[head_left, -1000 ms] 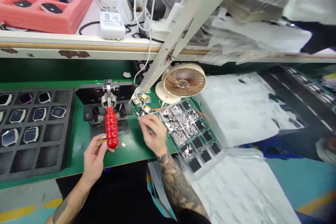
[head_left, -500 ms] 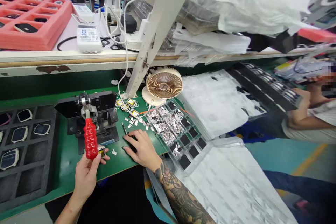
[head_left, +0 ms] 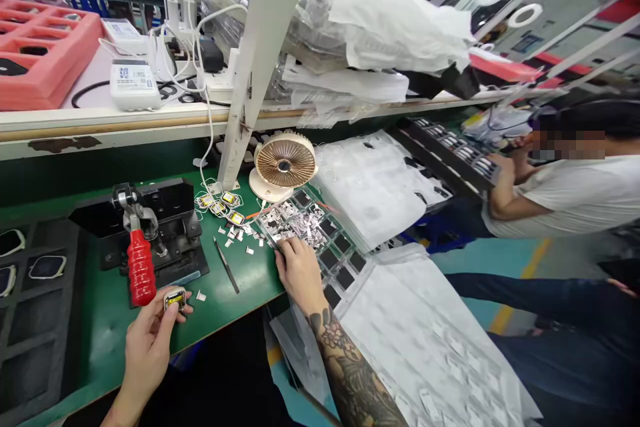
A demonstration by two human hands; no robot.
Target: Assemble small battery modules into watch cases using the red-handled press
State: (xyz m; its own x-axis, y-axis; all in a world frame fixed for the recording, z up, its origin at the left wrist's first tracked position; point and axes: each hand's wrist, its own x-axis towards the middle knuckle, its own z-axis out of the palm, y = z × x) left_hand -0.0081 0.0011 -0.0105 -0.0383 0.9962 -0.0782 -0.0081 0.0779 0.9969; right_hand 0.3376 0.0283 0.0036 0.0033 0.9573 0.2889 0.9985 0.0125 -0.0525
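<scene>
My left hand pinches a small smartwatch case between thumb and fingers, its open back showing a yellow part inside. Just above it is the red handle of a black toggle-clamp fixture. My right hand reaches over the near left edge of a clear divided tray, fingers bent forward and holding nothing that I can see. Small silvery-white pieces fill several of its compartments. Tweezers lie on the green mat, left of my right hand.
A dark foam tray with watches stands at left. Wired yellow parts and loose pieces lie before a small fan. A shelf post rises behind. White wrapped sheets lie at right, near a seated co-worker.
My right hand has left the tweezers and moved right to the divided tray. My left hand has drawn the watch case slightly clear of the red handle. The view has turned right.
</scene>
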